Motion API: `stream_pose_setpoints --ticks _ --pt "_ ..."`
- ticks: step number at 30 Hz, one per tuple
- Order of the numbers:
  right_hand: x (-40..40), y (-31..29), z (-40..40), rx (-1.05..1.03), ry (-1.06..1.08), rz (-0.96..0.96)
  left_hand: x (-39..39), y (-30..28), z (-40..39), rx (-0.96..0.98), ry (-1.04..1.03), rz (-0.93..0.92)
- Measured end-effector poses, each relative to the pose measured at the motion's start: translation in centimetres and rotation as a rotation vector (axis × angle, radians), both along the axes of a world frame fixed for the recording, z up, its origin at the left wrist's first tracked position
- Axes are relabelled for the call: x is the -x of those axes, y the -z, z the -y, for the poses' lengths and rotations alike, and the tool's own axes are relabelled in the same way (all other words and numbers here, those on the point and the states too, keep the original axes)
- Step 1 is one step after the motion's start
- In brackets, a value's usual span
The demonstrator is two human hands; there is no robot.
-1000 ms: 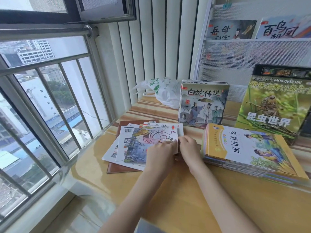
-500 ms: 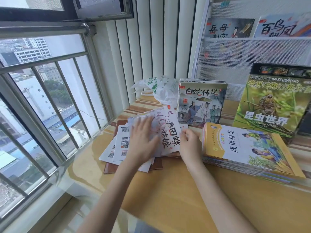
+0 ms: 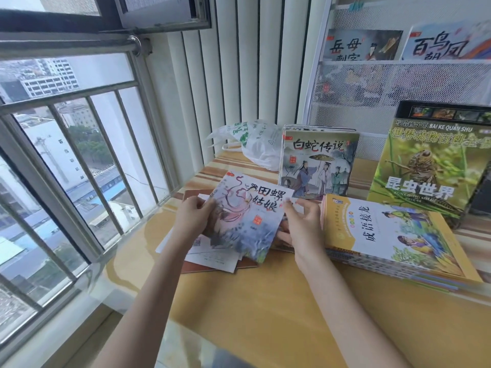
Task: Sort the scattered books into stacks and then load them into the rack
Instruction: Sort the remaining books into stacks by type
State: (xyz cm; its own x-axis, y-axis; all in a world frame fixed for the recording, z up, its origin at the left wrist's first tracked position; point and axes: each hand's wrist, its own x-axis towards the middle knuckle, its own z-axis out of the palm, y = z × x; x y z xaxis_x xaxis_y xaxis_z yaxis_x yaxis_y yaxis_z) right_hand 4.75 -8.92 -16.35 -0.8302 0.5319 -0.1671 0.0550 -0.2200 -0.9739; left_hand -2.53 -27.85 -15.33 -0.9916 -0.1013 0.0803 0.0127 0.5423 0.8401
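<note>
A thin picture book (image 3: 247,216) with a pale cover and a pink-robed figure is lifted face up above a loose pile of thin books (image 3: 210,257) on the wooden table. My left hand (image 3: 192,217) grips its left edge. My right hand (image 3: 303,224) holds its right edge, fingers curled under it. To the right lies a stack of yellow-covered books (image 3: 393,240). A stack of white-snake picture books (image 3: 318,163) stands upright behind. The white mesh rack (image 3: 398,86) stands at the back right with books in its top pocket.
A large green insect book (image 3: 430,171) leans against the rack at the right. A white plastic bag (image 3: 252,147) lies at the back by the vertical blinds. The barred window (image 3: 66,155) runs along the left. The table edge (image 3: 186,325) is near me.
The picture book has come up off the pile and turned so its title faces me. Both hands have shifted to its side edges.
</note>
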Motion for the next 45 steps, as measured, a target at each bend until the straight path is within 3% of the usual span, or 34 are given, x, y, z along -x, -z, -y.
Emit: stream_pose_setpoints --ticks 3,8,11,13,15,18,22,27,29,33,36,39,45 --pt "-0.5 -0.1 0.6 -0.357 -0.088 0.048 -0.9 0.3 -1.9 0.005 0.090 0.070" --pt "-0.7 0.2 0.9 -1.009 -0.054 0.172 -1.8 1.9 -2.3 0.442 0.120 -0.131" --pt "-0.6 0.5 1.2 -1.377 -0.112 0.302 -1.8 2.6 -1.4 0.548 0.015 -0.019" --pt "-0.8 0.2 2.1 -1.476 -0.234 0.266 -1.9 2.6 -0.6 0.612 -0.057 0.111" --pt "-0.9 0.6 3.2 -1.442 -0.426 0.171 -1.9 2.5 0.3 0.601 -0.090 0.161" --pt "-0.8 2.0 4.1 -1.433 -0.636 0.247 -2.2 1.6 0.8 0.536 -0.098 0.148" --pt "-0.7 2.5 3.9 -1.453 -0.650 0.277 -2.9 0.4 1.1 0.444 -0.134 0.154" --pt "-0.8 2.5 3.9 -1.453 -0.650 0.259 -3.0 -0.2 2.0 0.404 -0.150 0.018" --pt "-0.8 2.5 3.9 -1.448 -0.653 0.242 -2.6 -0.5 3.0 0.242 -0.166 0.041" --pt "-0.9 2.5 3.7 -1.418 -0.676 0.182 -2.3 -2.1 4.4 -0.144 -0.122 0.279" --pt "-0.9 2.5 3.7 -1.395 -0.700 0.127 -2.5 -2.3 4.7 -0.271 -0.028 0.432" --pt "-1.0 2.4 3.7 -1.365 -0.702 0.085 -2.5 -2.1 4.5 -0.285 -0.082 0.300" --pt "-0.8 2.5 3.5 -1.341 -0.676 0.066 -1.9 -4.6 5.1 -0.241 -0.239 -0.187"
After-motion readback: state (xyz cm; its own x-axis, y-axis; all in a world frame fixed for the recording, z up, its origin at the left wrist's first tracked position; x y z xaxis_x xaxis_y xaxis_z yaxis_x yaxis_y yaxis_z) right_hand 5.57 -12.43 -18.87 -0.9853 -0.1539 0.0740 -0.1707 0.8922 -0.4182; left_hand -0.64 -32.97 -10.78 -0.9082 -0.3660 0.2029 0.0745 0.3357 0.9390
